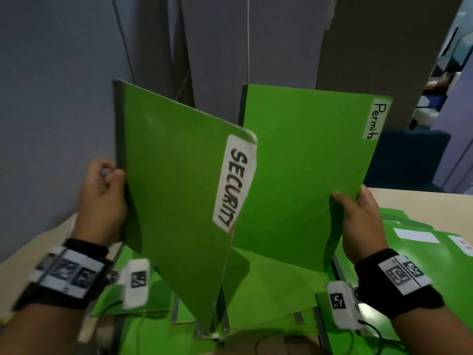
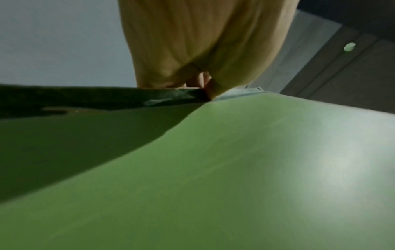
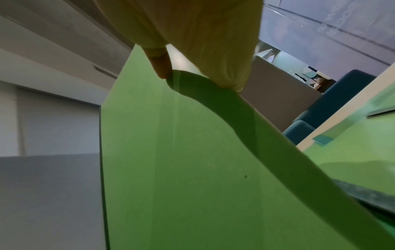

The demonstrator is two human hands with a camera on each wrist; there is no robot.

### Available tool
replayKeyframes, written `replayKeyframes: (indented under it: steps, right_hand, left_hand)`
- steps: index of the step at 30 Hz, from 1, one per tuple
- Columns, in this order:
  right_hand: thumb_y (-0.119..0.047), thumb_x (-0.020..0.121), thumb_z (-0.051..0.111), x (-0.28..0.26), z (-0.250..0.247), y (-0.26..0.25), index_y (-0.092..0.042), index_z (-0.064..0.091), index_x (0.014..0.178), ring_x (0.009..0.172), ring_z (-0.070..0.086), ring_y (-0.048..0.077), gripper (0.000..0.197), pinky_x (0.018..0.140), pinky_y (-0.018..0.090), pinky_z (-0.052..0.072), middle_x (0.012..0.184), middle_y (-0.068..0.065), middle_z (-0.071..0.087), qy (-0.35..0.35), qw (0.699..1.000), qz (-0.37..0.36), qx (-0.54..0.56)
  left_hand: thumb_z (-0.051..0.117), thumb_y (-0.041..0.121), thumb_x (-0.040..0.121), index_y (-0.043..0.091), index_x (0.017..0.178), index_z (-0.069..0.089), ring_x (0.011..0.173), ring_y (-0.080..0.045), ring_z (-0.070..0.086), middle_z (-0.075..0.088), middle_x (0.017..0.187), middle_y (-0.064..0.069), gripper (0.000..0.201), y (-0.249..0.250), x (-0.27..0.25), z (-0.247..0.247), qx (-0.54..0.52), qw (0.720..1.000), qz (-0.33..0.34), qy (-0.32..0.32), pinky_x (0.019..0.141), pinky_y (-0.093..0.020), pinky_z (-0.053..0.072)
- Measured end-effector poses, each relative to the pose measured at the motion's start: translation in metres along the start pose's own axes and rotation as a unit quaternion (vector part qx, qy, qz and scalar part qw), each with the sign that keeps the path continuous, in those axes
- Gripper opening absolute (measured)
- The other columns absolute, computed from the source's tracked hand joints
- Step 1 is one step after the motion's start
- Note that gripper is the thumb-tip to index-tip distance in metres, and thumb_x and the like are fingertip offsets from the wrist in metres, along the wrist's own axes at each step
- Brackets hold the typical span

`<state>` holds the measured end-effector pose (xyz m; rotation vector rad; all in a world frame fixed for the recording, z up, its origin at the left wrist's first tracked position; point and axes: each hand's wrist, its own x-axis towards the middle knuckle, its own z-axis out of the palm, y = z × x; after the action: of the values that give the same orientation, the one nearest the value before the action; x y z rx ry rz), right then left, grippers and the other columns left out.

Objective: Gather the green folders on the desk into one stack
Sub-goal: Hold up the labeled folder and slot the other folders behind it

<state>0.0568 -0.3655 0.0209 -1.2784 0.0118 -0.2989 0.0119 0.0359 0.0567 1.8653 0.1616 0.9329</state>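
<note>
I hold two green folders upright over the desk. My left hand (image 1: pixel 107 185) grips the spine edge of the folder labelled SECURITY (image 1: pixel 179 180), which tilts to the right; in the left wrist view its green cover (image 2: pixel 213 169) fills the frame below my left hand (image 2: pixel 205 88). My right hand (image 1: pixel 358 213) pinches the right edge of the folder labelled Permits (image 1: pixel 302 162), thumb on the front. The right wrist view shows that folder (image 3: pixel 171 169) bending under my right hand (image 3: pixel 192 74). The bottom edges of both stand on more green folders (image 1: pixel 268 298) lying flat.
Several other green folders (image 1: pixel 414 247) with white labels lie to the right on the beige desk (image 1: pixel 422 201). A grey partition wall (image 1: pixel 51 98) rises close on the left and behind. A blue sofa (image 1: pixel 409 160) stands beyond the desk at the right.
</note>
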Motion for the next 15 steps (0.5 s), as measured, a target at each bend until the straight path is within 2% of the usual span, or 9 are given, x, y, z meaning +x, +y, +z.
replayKeyframes:
  steps: [2,3,6,9,10,12,15]
  right_hand:
    - [-0.001,0.105,0.046,-0.006,0.005,-0.001,-0.009,0.058,0.133,0.075,0.074,0.002,0.031,0.058,0.018,0.057,0.087,-0.012,0.078,-0.014,1.000,0.001,0.004]
    - [-0.002,0.105,0.046,-0.008,0.007,-0.001,-0.009,0.058,0.132,0.073,0.074,0.002,0.030,0.057,0.018,0.057,0.085,-0.012,0.078,-0.019,1.000,0.002,0.007]
    - [-0.011,0.107,0.046,-0.010,0.006,0.001,-0.011,0.060,0.126,0.078,0.075,0.003,0.024,0.060,0.020,0.058,0.089,-0.009,0.080,-0.029,0.999,0.007,0.023]
    - [-0.030,0.102,0.054,-0.012,0.008,0.000,-0.012,0.060,0.122,0.103,0.070,0.018,0.028,0.081,0.032,0.058,0.107,0.002,0.075,-0.032,0.999,0.008,0.013]
    - [-0.031,0.099,0.057,-0.013,0.008,0.000,-0.013,0.060,0.115,0.100,0.065,0.021,0.025,0.084,0.035,0.055,0.105,0.004,0.070,-0.034,0.999,0.004,-0.005]
    - [-0.019,0.098,0.061,-0.011,0.007,0.003,-0.017,0.058,0.101,0.088,0.059,0.021,0.005,0.077,0.034,0.052,0.090,0.000,0.063,-0.039,0.999,-0.007,-0.025]
    - [-0.004,0.097,0.062,-0.005,0.003,0.010,-0.021,0.060,0.105,0.082,0.064,0.015,0.019,0.070,0.030,0.055,0.082,-0.008,0.068,-0.048,0.997,-0.015,-0.050]
  left_hand:
    - [0.047,0.010,0.104,0.027,0.090,0.047,0.056,-0.004,0.040,0.046,0.073,-0.004,0.022,0.001,-0.013,0.033,-0.001,1.000,0.006,-0.004,0.057,-0.027,0.037]
    - [0.047,0.007,0.104,0.027,0.090,0.046,0.054,-0.001,0.036,0.045,0.072,0.000,0.025,0.001,-0.017,0.048,-0.009,1.000,-0.011,-0.002,0.055,-0.023,0.035]
    - [0.048,0.009,0.104,0.025,0.094,0.048,0.059,-0.010,0.041,0.048,0.073,-0.001,0.018,-0.004,-0.027,0.087,-0.034,0.999,-0.027,-0.002,0.058,-0.031,0.035]
    - [0.049,0.012,0.104,0.017,0.098,0.050,0.066,-0.017,0.050,0.057,0.079,-0.002,0.008,-0.005,-0.041,0.120,-0.041,0.998,-0.034,-0.034,0.064,-0.033,0.043]
    - [0.048,0.013,0.105,0.017,0.098,0.050,0.067,-0.018,0.051,0.057,0.079,-0.002,0.008,-0.004,-0.050,0.130,-0.042,0.997,-0.039,-0.051,0.064,-0.034,0.044]
    - [0.045,0.015,0.106,0.017,0.098,0.047,0.064,-0.021,0.049,0.053,0.077,-0.007,0.009,-0.004,-0.068,0.146,-0.045,0.993,-0.061,-0.088,0.062,-0.038,0.044]
    - [0.049,0.013,0.104,0.026,0.100,0.043,0.064,-0.036,0.054,0.058,0.081,-0.021,0.014,-0.003,-0.085,0.153,-0.084,0.982,-0.114,-0.126,0.062,-0.057,0.053]
